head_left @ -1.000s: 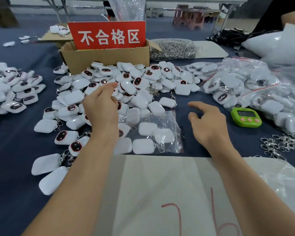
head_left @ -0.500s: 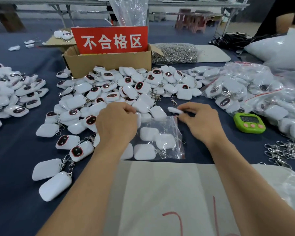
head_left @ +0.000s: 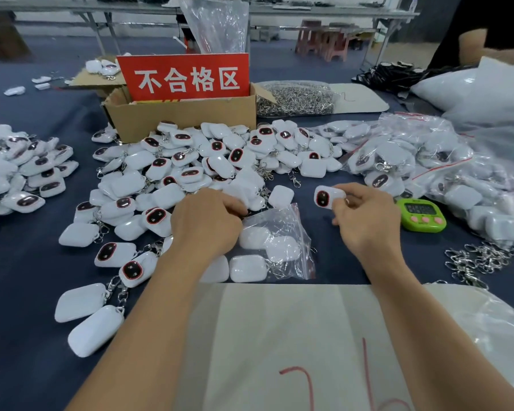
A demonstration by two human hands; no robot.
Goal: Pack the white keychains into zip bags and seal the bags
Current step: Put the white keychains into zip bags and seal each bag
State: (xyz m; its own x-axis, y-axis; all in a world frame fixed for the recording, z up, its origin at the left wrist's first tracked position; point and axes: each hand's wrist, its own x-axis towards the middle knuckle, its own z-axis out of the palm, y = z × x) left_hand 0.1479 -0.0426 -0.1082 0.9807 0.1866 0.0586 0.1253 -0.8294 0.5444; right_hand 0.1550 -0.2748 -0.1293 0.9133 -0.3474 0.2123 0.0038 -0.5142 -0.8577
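A clear zip bag [head_left: 291, 229] lies on the blue cloth between my hands, with several white keychains inside it. My left hand [head_left: 205, 226] has its fingers curled at the bag's upper left edge and pinches its mouth. My right hand [head_left: 365, 223] holds one white keychain [head_left: 324, 198] by its end, dark oval face up, just right of the bag's mouth. A big pile of loose white keychains [head_left: 190, 164] spreads behind and left of my left hand.
A cardboard box [head_left: 178, 117] with a red sign stands behind the pile. Filled bags [head_left: 413, 152] heap at the right, beside a green timer [head_left: 422, 215] and loose metal clasps [head_left: 475, 262]. Another keychain pile [head_left: 18, 170] lies far left. A white sheet [head_left: 279, 336] covers the near edge.
My right hand has picked a keychain off the cloth and lifted it, face up. My left hand has moved from the pile to the bag's mouth.
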